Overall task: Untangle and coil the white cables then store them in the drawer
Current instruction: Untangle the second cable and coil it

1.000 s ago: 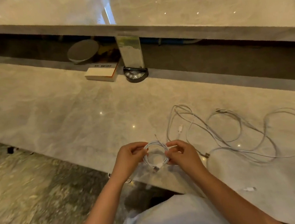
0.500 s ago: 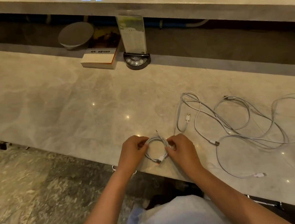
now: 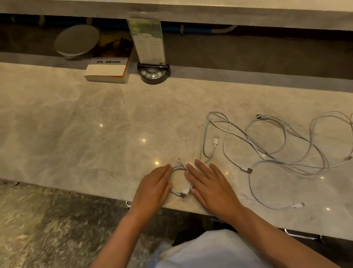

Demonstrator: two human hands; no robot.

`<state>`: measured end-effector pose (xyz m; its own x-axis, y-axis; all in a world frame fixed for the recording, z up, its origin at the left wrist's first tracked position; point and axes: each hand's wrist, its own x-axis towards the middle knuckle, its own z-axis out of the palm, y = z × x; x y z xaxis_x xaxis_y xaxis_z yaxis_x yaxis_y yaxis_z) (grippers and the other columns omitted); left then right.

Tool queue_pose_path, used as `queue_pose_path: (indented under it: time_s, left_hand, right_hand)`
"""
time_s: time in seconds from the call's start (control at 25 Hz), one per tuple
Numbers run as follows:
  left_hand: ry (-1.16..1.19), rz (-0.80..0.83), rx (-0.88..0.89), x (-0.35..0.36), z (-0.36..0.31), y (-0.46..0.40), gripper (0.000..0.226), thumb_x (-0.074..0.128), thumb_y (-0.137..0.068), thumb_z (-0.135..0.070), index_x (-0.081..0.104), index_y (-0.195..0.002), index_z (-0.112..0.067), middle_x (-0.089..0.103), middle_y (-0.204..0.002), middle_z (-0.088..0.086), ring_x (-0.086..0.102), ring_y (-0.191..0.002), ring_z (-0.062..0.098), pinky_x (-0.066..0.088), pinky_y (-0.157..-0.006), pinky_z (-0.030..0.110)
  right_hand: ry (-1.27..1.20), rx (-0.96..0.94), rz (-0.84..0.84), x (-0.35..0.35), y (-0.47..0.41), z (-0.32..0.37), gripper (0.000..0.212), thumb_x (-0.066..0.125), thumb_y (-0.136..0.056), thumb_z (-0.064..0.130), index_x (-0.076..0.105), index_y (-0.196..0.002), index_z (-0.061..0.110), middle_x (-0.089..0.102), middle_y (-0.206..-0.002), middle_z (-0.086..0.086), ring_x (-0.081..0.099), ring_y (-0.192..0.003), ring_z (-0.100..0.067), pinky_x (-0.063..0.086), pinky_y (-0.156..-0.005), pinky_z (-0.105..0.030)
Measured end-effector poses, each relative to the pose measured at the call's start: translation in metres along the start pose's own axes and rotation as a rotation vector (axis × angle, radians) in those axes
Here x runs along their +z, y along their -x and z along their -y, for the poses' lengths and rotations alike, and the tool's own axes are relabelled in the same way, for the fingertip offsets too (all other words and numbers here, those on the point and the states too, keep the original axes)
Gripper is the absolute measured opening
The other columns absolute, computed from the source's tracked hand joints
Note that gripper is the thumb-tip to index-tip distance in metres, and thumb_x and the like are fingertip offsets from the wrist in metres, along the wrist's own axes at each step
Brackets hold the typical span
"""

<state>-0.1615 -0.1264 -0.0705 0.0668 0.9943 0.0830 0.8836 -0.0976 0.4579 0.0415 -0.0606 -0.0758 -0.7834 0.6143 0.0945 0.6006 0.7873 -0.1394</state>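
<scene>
A small coiled white cable (image 3: 180, 183) lies flat on the marble worktop (image 3: 69, 125), close to its near edge. The left hand (image 3: 152, 188) rests palm down on the coil's left side, its fingers straight and together, gripping nothing. The right hand (image 3: 210, 186) lies flat on the coil's right side, fingers straight and slightly spread, likewise holding nothing. A white plug with an orange tip (image 3: 184, 193) shows at the near side of the coil, between the two hands, and a thin cable end sticks out at the coil's far side. To the right of the coil, a loose tangle of white cables (image 3: 278, 147) sprawls over the worktop, with a USB plug (image 3: 215, 140) lying just beyond the right hand. Well beyond the coil, at the worktop's far edge, stand a book (image 3: 108, 69) and a dark call-button stand holding a menu card (image 3: 151, 51).
</scene>
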Motion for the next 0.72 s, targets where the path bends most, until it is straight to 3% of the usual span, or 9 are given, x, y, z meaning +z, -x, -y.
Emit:
queue_pose_path:
  time_s: [0.12,0.2,0.28,0.44,0.52,0.6,0.72]
  left_hand:
    - [-0.012,-0.002,-0.048,-0.005,-0.005,-0.004,0.047,0.032,-0.098,-0.034,0.053,-0.126,-0.002,0.06,-0.123,0.02,0.06,-0.109,0.033,0.053,-0.086,0.044]
    - [-0.003,-0.112,-0.064,-0.012,-0.018,-0.009,0.039,0.042,-0.094,-0.026,0.055,-0.124,-0.003,0.061,-0.119,0.018,0.058,-0.107,0.028,0.053,-0.084,0.041]
    - [0.019,-0.194,0.028,-0.019,-0.05,-0.024,0.033,0.047,-0.091,-0.018,0.059,-0.117,-0.001,0.063,-0.112,0.016,0.055,-0.103,0.022,0.05,-0.082,0.035]
    - [0.02,-0.005,0.123,0.018,-0.125,-0.07,0.041,0.035,-0.097,-0.038,0.052,-0.129,-0.02,0.056,-0.131,-0.004,0.048,-0.12,0.011,0.033,-0.096,0.017]
    - [0.055,0.099,0.02,0.044,-0.144,-0.081,0.04,0.049,-0.094,-0.029,0.05,-0.132,-0.018,0.052,-0.138,0.001,0.049,-0.125,0.017,0.039,-0.101,0.026]
    - [-0.035,0.047,0.094,0.069,-0.141,-0.083,0.051,0.071,-0.074,-0.007,0.057,-0.123,-0.005,0.06,-0.126,0.017,0.061,-0.112,0.028,0.054,-0.086,0.039]
    - [-0.119,0.105,0.158,0.079,-0.142,-0.089,0.052,0.075,-0.064,-0.002,0.062,-0.115,-0.003,0.067,-0.113,0.018,0.065,-0.103,0.03,0.054,-0.08,0.039]
  right_hand:
    - [-0.07,-0.025,-0.03,-0.01,0.003,-0.003,0.044,0.04,-0.093,0.034,0.051,-0.131,0.017,0.051,-0.139,-0.007,0.044,-0.13,-0.024,0.027,-0.105,-0.044]
    - [-0.122,0.056,-0.195,-0.024,0.01,-0.019,0.031,0.048,-0.089,0.027,0.064,-0.112,0.015,0.066,-0.118,-0.006,0.059,-0.111,-0.023,0.033,-0.099,-0.04]
    - [-0.092,0.208,-0.297,-0.037,0.022,-0.045,0.019,0.059,-0.084,0.022,0.067,-0.1,0.015,0.069,-0.1,-0.003,0.062,-0.095,-0.022,0.034,-0.091,-0.036]
    - [-0.003,0.38,-0.137,-0.04,0.041,-0.089,0.027,0.077,-0.069,0.022,0.068,-0.095,0.018,0.067,-0.093,-0.002,0.062,-0.089,-0.026,0.027,-0.089,-0.038]
    - [-0.03,0.384,-0.131,-0.039,0.047,-0.099,0.018,0.078,-0.068,0.019,0.07,-0.083,0.02,0.068,-0.084,0.0,0.061,-0.083,-0.024,0.027,-0.086,-0.036]
    - [-0.04,0.387,-0.158,-0.04,0.055,-0.107,0.011,0.078,-0.069,0.018,0.071,-0.077,0.021,0.067,-0.076,0.003,0.06,-0.08,-0.022,0.027,-0.085,-0.036]
    - [-0.056,0.352,-0.228,-0.048,0.067,-0.119,0.001,0.072,-0.075,0.021,0.071,-0.074,0.022,0.066,-0.074,0.004,0.06,-0.081,-0.021,0.027,-0.088,-0.039]
